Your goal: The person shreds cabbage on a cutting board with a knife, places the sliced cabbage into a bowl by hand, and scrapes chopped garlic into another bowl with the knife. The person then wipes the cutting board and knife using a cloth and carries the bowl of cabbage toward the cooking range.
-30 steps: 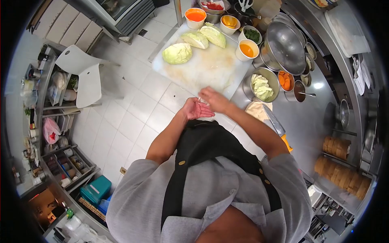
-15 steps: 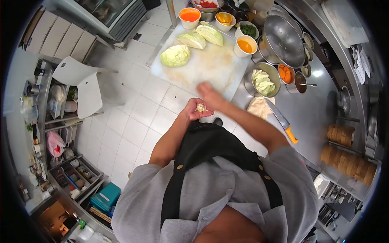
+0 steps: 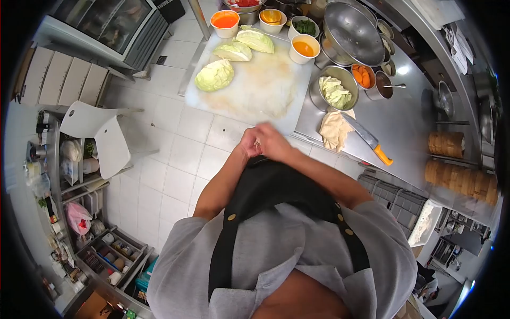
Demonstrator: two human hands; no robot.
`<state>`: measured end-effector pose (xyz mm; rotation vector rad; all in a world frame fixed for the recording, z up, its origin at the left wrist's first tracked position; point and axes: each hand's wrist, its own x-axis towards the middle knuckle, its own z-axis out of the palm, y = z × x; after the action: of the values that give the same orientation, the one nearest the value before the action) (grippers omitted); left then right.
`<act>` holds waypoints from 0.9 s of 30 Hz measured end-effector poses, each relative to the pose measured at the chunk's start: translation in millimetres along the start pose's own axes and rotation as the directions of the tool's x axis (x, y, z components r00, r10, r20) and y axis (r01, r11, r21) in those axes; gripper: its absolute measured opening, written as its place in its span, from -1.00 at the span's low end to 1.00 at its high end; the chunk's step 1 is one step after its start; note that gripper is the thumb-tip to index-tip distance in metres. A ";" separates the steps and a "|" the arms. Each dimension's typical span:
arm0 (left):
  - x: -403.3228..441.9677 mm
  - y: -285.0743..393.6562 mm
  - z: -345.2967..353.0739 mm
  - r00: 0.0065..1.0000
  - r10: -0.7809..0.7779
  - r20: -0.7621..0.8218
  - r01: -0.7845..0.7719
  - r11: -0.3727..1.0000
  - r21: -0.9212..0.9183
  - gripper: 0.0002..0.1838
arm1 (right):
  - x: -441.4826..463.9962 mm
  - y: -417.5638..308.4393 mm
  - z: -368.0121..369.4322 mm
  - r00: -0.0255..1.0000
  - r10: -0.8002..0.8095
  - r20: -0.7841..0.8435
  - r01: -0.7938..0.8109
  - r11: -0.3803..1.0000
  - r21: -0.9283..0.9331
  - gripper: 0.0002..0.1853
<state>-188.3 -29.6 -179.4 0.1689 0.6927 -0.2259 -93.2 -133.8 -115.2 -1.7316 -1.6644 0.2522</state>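
Observation:
My left hand (image 3: 249,143) is cupped in front of my apron, with small pale scraps (image 3: 257,142) in its palm, perhaps bits of cabbage. Over it lies my right hand (image 3: 274,141), its fingers smeared by motion and covering most of the scraps. Both hands are just short of the near edge of a white cutting board (image 3: 255,90). On that board rest cabbage wedges: one nearest me (image 3: 214,75), one behind it (image 3: 232,51) and another farther back (image 3: 256,40). A steel pot (image 3: 348,80) to the right holds cut cabbage leaves (image 3: 334,92).
A knife with a yellow handle (image 3: 382,155) lies on the steel counter beside a beige cloth (image 3: 336,130). Tubs of orange sauce (image 3: 304,49), red-orange sauce (image 3: 225,20) and chopped greens (image 3: 305,27) stand along the back. A white chair (image 3: 106,135) is on the left.
My right hand has come back from above the board's near edge onto my left hand, hiding most of the scraps in its palm. The whole view has shifted slightly.

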 end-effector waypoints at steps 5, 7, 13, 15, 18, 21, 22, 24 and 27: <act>-9.9 2.2 9.5 1.000 0.028 0.002 -0.028 1.000 -0.006 -0.56 | 37.7 38.2 -14.0 0.989 0.144 -0.018 -0.145 0.975 -0.167 -0.59; -4.2 1.7 -7.5 0.989 0.124 0.076 -0.115 0.988 -0.103 -0.55 | 12.0 -0.7 -1.7 0.969 0.069 0.235 -0.078 0.997 0.025 -0.60; -45.0 10.6 129.8 0.942 0.193 0.275 -0.193 0.981 -0.029 -0.56 | -51.7 -60.0 -109.6 0.808 0.260 -0.528 -0.149 0.958 0.244 -0.66; -32.8 32.0 214.4 0.913 0.271 0.305 -0.285 0.959 0.000 -0.59 | -94.3 -33.8 -149.8 0.647 0.402 -0.648 -0.338 0.913 0.229 -0.70; 7.4 85.2 324.5 0.854 0.352 0.383 -0.440 0.882 0.170 -0.60 | -148.7 -25.2 -195.4 0.481 0.438 -0.760 -0.443 0.869 0.221 -0.77; 39.2 117.1 408.0 0.844 0.461 0.274 -0.536 0.743 0.401 -0.62 | -205.2 -39.2 -211.8 0.410 0.474 -0.779 -0.546 0.812 0.207 -0.78; 58.6 127.9 421.2 0.830 0.499 0.249 -0.553 0.678 0.484 -0.63 | -223.6 -42.7 -208.3 0.382 0.468 -0.797 -0.574 0.796 0.192 -0.79; 85.9 141.6 433.1 0.855 0.486 0.180 -0.474 0.593 0.651 -0.52 | -260.8 -47.5 -192.8 0.297 0.535 -0.791 -0.622 0.737 0.265 -0.81; 94.8 142.4 440.9 0.876 0.472 0.103 -0.265 0.290 0.920 -0.19 | -295.7 -63.1 -169.5 0.169 0.617 -0.769 -0.670 0.644 0.369 -0.79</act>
<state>189.3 -7.4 104.3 1.4877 0.6213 -0.1141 -88.2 -474.3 -50.5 -2.0100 -0.0933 -0.2882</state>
